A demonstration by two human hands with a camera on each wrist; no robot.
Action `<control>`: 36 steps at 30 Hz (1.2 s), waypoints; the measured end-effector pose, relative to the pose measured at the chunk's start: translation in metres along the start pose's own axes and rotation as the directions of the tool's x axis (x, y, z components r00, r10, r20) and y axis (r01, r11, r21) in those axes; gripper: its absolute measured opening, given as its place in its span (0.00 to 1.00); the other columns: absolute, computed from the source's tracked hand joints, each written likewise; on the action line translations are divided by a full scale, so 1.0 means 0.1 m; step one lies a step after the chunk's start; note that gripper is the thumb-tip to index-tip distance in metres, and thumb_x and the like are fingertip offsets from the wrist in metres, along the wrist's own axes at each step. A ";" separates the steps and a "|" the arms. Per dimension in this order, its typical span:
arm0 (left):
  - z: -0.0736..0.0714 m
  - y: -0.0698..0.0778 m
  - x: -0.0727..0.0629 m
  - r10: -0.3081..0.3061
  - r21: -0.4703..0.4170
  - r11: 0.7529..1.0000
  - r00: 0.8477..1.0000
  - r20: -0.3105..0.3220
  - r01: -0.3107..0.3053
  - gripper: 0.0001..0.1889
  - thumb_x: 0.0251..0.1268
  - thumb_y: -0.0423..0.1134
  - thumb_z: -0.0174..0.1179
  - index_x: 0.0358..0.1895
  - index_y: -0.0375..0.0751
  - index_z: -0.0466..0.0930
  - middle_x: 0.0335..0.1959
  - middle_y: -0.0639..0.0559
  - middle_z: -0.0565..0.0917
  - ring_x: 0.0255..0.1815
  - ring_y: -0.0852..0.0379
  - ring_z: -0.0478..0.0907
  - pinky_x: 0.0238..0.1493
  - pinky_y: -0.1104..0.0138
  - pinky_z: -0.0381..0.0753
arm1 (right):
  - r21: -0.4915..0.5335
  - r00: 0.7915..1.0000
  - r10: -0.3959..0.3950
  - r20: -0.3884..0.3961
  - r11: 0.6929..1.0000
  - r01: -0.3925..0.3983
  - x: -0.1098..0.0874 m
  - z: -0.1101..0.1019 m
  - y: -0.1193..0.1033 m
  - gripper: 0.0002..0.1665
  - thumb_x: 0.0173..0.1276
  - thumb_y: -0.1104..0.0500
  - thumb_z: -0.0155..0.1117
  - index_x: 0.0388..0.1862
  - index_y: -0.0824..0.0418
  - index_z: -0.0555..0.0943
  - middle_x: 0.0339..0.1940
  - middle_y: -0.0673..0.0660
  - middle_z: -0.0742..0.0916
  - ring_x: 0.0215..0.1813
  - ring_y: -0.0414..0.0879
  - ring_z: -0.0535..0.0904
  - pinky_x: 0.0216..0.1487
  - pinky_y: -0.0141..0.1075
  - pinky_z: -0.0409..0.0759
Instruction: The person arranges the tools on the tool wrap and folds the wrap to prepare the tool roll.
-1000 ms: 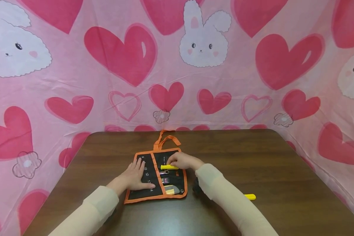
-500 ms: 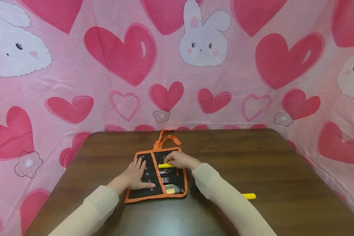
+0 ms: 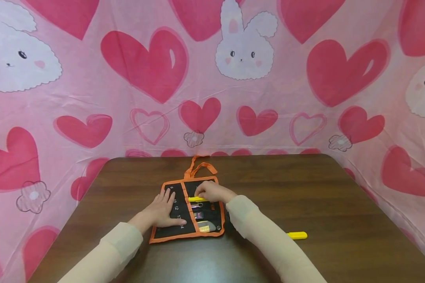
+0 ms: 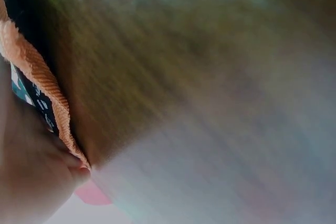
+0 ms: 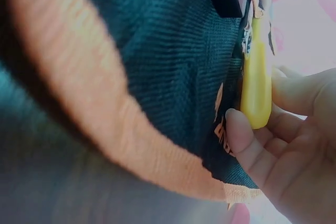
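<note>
A black tool roll with orange edging lies spread on the table. My left hand rests flat on its numbered left panel, fingers spread. On the right panel, my right hand pinches a tool by its yellow handle, whose left end meets the orange pocket edge. In the right wrist view, thumb and fingers hold the butt of this yellow handle and its far end goes into a pocket; the tool's working end is hidden. Below it, a small metal piece with a ring and a yellow-grey utility knife sit in pockets.
Another yellow handle lies on the table at the right, partly behind my right sleeve. Orange tie straps stretch from the roll's far edge. The brown wooden table backs onto a pink heart-patterned cloth.
My right hand has moved slightly left, sliding the yellow-handled tool towards and into the pocket edge. My left hand has stayed in place on the roll.
</note>
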State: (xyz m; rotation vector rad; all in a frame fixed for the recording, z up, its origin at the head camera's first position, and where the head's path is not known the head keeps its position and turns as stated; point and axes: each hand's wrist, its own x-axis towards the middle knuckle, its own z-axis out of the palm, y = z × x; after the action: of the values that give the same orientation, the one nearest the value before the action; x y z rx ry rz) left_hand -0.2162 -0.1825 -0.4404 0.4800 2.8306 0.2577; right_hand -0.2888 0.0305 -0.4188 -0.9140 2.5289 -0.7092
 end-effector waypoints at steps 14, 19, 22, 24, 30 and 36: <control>-0.03 0.01 0.00 -0.018 -0.021 1.000 1.000 0.013 0.019 0.62 0.41 0.77 0.53 0.70 0.29 0.48 0.70 0.29 0.47 0.70 0.34 0.40 0.65 0.46 0.46 | 0.218 0.989 0.142 0.042 0.965 -0.148 0.05 -0.01 0.00 0.10 0.69 0.64 0.54 0.36 0.58 0.84 0.32 0.50 0.81 0.26 0.44 0.72 0.25 0.34 0.76; -0.03 0.02 0.01 -0.017 -0.020 1.000 1.000 0.009 0.017 0.62 0.41 0.77 0.53 0.70 0.29 0.48 0.70 0.29 0.47 0.70 0.34 0.40 0.65 0.46 0.46 | 0.247 0.989 0.147 0.018 0.958 -0.147 0.04 0.00 0.02 0.09 0.69 0.64 0.54 0.36 0.57 0.82 0.33 0.50 0.80 0.21 0.45 0.68 0.25 0.35 0.75; -0.03 0.02 0.01 -0.014 -0.019 1.000 1.000 0.008 0.014 0.62 0.41 0.77 0.52 0.70 0.29 0.48 0.70 0.30 0.47 0.70 0.35 0.40 0.65 0.46 0.46 | 0.233 0.991 0.133 -0.002 0.964 -0.129 0.03 0.01 0.04 0.08 0.69 0.62 0.55 0.37 0.57 0.82 0.33 0.50 0.80 0.19 0.44 0.68 0.24 0.35 0.76; -0.02 0.02 0.01 -0.012 -0.020 1.000 1.000 0.010 0.013 0.62 0.41 0.77 0.52 0.70 0.28 0.48 0.70 0.30 0.47 0.70 0.35 0.40 0.65 0.46 0.46 | 0.224 0.992 0.125 -0.012 0.967 -0.120 0.02 0.00 0.06 0.07 0.69 0.60 0.55 0.39 0.57 0.82 0.34 0.49 0.80 0.21 0.44 0.70 0.24 0.35 0.76; -0.02 0.03 0.00 -0.019 -0.030 0.999 1.000 0.017 0.020 0.62 0.41 0.77 0.53 0.70 0.28 0.48 0.70 0.30 0.47 0.70 0.35 0.40 0.65 0.46 0.45 | 0.220 0.992 0.118 -0.043 0.970 -0.106 -0.06 -0.11 0.12 0.10 0.69 0.56 0.55 0.44 0.56 0.81 0.37 0.50 0.81 0.26 0.45 0.75 0.26 0.36 0.77; 0.00 0.02 0.00 -0.023 -0.017 1.000 1.000 0.007 0.023 0.63 0.40 0.77 0.52 0.69 0.28 0.49 0.70 0.30 0.48 0.70 0.35 0.40 0.65 0.46 0.45 | 0.239 0.989 0.121 -0.079 0.966 -0.099 -0.23 -0.29 0.13 0.13 0.69 0.55 0.56 0.48 0.58 0.80 0.48 0.54 0.80 0.41 0.46 0.76 0.37 0.38 0.79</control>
State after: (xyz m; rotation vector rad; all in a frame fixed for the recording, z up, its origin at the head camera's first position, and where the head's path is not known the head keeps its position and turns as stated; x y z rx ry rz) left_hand -0.2157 -0.1803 -0.4396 0.4432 2.8228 0.2751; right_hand -0.2922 0.0637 -0.3989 -0.6686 2.4837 -1.0100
